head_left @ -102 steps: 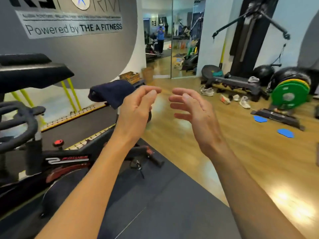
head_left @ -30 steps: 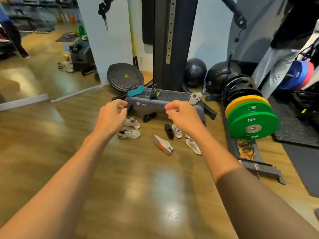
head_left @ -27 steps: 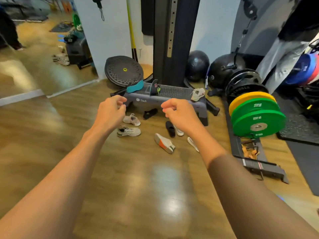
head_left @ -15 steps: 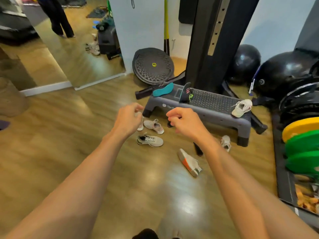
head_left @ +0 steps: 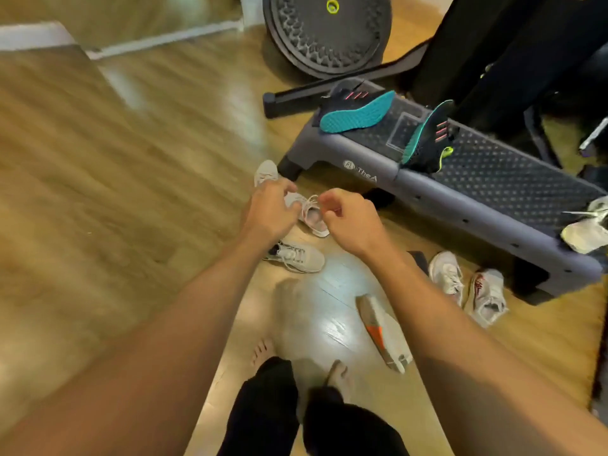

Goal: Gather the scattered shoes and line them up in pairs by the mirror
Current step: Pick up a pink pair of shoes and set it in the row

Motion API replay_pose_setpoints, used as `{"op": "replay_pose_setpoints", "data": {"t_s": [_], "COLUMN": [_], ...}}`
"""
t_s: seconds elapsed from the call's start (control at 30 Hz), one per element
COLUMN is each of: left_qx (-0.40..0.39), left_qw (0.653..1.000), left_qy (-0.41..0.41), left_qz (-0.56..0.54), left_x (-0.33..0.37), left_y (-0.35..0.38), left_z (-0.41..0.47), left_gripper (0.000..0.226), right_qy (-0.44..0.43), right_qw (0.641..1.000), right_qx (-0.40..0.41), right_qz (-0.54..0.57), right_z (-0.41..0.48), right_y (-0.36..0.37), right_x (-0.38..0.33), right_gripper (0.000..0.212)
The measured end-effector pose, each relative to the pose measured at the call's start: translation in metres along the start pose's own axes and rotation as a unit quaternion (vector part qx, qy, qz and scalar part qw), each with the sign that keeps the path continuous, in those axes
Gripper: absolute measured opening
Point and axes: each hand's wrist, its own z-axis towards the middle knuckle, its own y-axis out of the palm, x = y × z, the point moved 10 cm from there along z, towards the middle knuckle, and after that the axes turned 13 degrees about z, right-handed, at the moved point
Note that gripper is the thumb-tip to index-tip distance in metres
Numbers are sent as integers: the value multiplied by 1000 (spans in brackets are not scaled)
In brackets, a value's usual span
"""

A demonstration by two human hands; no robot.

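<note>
White shoe clipped by right edge.
</note>
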Motion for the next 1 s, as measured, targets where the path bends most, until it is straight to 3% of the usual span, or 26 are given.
{"op": "replay_pose_setpoints", "data": {"t_s": [0.33,0.57,0.67,0.73,0.87,1.0], "left_qx": [5,83,71,75,115,108], "left_qw": [998,991,985,974,958,953], "left_qy": [-58,-61,-68,-75,-87,-88], "left_qz": [0,86,139,202,246,270], "left_x": [-144,-229,-250,-258,-270,-288], "left_y": [286,369,393,398,383,380], "left_z": [199,287,312,318,308,278], "left_gripper": [39,48,53,48,28,16], "right_qy": [24,45,42,44,13,-90], "right_qw": [995,970,943,940,949,949], "right_qx": [-18,-19,-3,1,28,92], "right_qz": [-94,-238,-331,-338,-315,-286], "right_z": [254,345,354,361,379,378], "right_y": [171,251,265,265,262,283], "right_x": [252,367,380,371,317,262], "right_gripper": [36,47,22,14,31,26]}}
